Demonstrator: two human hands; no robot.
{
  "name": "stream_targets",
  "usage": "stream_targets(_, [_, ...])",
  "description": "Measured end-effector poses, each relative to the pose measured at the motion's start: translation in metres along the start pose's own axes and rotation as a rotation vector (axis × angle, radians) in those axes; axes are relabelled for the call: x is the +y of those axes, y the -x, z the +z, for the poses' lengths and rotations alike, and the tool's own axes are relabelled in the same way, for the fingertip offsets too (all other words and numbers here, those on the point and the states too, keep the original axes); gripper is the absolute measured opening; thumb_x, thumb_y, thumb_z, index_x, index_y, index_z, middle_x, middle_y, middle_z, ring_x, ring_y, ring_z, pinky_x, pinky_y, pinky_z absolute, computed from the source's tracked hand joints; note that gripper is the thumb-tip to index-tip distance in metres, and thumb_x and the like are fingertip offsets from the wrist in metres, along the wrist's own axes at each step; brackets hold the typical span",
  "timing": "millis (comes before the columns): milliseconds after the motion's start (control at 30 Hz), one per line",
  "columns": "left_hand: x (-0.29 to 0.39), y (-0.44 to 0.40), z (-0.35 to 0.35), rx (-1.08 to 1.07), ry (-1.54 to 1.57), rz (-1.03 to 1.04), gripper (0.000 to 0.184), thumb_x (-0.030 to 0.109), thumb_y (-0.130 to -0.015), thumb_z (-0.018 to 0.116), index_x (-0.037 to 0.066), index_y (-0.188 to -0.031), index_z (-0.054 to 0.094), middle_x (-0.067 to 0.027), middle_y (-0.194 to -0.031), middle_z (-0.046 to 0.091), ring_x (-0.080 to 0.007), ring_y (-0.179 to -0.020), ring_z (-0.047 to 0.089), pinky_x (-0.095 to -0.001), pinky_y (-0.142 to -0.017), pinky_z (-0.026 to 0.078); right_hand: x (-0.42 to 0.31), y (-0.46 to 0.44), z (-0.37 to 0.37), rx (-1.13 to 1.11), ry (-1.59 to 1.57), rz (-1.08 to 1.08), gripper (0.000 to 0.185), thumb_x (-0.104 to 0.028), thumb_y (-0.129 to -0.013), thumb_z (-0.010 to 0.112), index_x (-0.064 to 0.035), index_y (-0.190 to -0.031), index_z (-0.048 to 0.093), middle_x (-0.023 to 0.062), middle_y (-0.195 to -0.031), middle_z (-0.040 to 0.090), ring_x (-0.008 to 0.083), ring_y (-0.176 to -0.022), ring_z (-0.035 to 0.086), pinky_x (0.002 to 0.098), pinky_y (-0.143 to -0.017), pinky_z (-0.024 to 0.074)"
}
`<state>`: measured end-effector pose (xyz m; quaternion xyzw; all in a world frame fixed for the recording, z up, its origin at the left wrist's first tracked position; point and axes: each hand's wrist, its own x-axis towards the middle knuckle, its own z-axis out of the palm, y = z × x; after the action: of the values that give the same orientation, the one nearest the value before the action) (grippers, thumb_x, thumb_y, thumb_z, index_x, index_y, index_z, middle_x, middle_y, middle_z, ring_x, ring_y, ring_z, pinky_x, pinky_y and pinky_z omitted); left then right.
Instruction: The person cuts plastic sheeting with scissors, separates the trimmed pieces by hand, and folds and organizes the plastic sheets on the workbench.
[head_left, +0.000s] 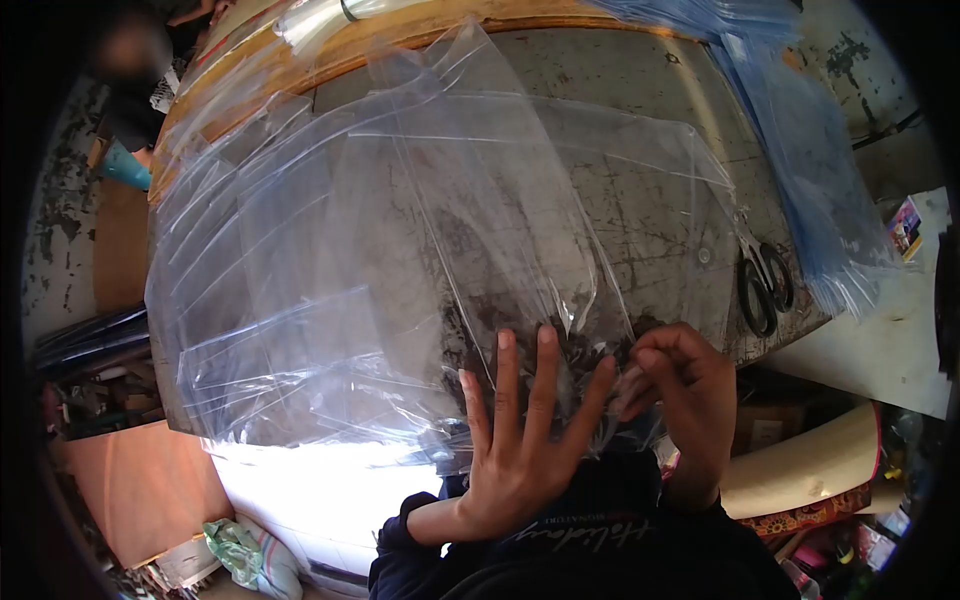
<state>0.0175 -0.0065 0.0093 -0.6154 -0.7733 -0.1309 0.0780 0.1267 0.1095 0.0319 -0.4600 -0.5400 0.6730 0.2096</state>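
Layers of clear plastic sheet [290, 220] cover much of the worktable [610, 70], and a narrow folded strip of it runs toward my body. My left hand [515, 430] lies flat on the plastic near the front edge, fingers spread. Just to its right, my right hand [690, 385] has its fingers curled in a pinch at the edge of the plastic. Its fingertips are partly lost among shiny folds. Black-handled scissors [765, 285] rest on the table to the right of the sheets.
A bundle of bluish plastic [790, 150] hangs over the table's right side. Rolled clear plastic [330, 20] lies along the far wooden edge. Another person [135, 75] is at the far left. A brown board [150, 490] and a green bag [235, 548] are at lower left.
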Motion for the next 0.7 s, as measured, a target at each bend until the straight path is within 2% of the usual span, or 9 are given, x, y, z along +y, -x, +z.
stream_targets(67, [0.0016, 0.0010, 0.0035, -0.018, 0.050, -0.024, 0.038, 0.025, -0.083, 0.055, 0.027, -0.121, 0.060, -0.0219, -0.134, 0.045, -0.0412, -0.128, 0.038, -0.0631, -0.104, 0.015, -0.0004, -0.0008, -0.0003, 0.004, 0.028, -0.021, 0.011, -0.002, -0.090, 0.051, 0.0067, -0.092, 0.057, 0.0118, -0.072, 0.063, 0.0154, -0.058, 0.064, 0.0247, -0.050, 0.0540])
stream_targets(300, [0.0025, -0.0007, 0.0062, 0.011, 0.050, -0.022, 0.037, 0.026, -0.083, 0.054, 0.026, -0.120, 0.060, -0.0243, -0.130, 0.048, -0.0426, -0.125, 0.040, -0.0675, -0.101, 0.016, -0.0052, -0.0027, -0.0003, -0.010, 0.061, -0.013, 0.013, -0.004, -0.091, 0.050, 0.0071, -0.092, 0.056, 0.0108, -0.070, 0.062, 0.0148, -0.057, 0.064, 0.0247, -0.048, 0.0535])
stream_targets(500, [-0.0014, -0.0028, 0.0029, 0.012, 0.104, 0.009, 0.038, 0.027, -0.085, 0.053, 0.023, -0.122, 0.059, -0.0272, -0.129, 0.047, -0.0451, -0.122, 0.043, -0.0640, -0.098, 0.028, -0.0066, -0.0023, -0.0001, -0.010, 0.074, -0.019, 0.013, -0.004, -0.091, 0.049, 0.0069, -0.092, 0.056, 0.0108, -0.069, 0.061, 0.0148, -0.056, 0.063, 0.0248, -0.048, 0.0532])
stream_targets(567, [-0.0021, -0.0029, 0.0031, 0.027, 0.125, 0.026, 0.038, 0.026, -0.086, 0.052, 0.021, -0.123, 0.059, -0.0286, -0.128, 0.047, -0.0463, -0.121, 0.044, -0.0595, -0.096, 0.035, -0.0056, -0.0027, -0.0008, -0.016, 0.090, -0.027, 0.014, -0.005, -0.092, 0.049, 0.0066, -0.091, 0.056, 0.0108, -0.070, 0.061, 0.0145, -0.056, 0.063, 0.0250, -0.048, 0.0531])
stream_targets(700, [-0.0033, -0.0032, 0.0017, 0.023, 0.119, 0.040, 0.037, 0.024, -0.087, 0.052, 0.020, -0.123, 0.059, -0.0289, -0.129, 0.046, -0.0466, -0.120, 0.044, -0.0569, -0.095, 0.038, -0.0057, -0.0024, -0.0009, -0.015, 0.107, -0.042, 0.013, -0.005, -0.092, 0.048, 0.0056, -0.092, 0.056, 0.0101, -0.072, 0.062, 0.0145, -0.056, 0.063, 0.0251, -0.047, 0.0530])
